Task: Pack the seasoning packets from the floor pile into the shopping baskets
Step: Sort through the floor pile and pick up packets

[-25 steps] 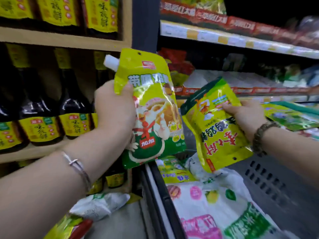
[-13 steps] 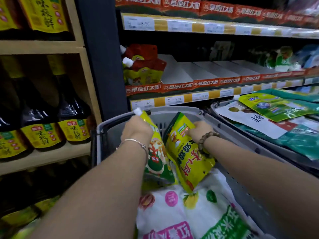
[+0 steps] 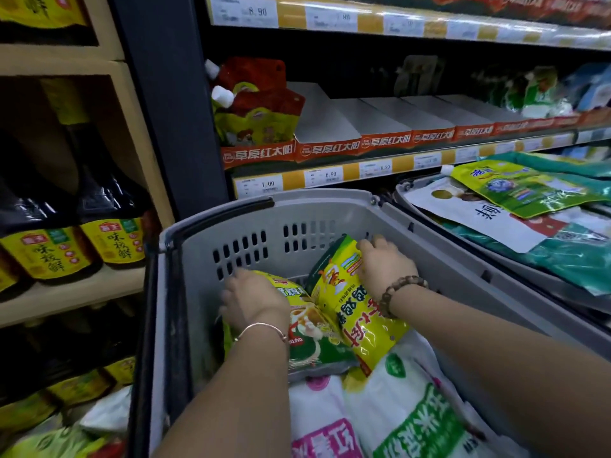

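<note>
While both packets sit low in the grey basket | left hand grips spouted pouch at its far end | right hand pinches yellow packet top, far end | long axes near-to-far, touching | release likely next.

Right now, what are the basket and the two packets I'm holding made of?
Basket: grey moulded plastic, matt, going by its slots and rounded rim. Green packet and yellow packet: probably glossy printed plastic film; both crease and catch light.
</note>
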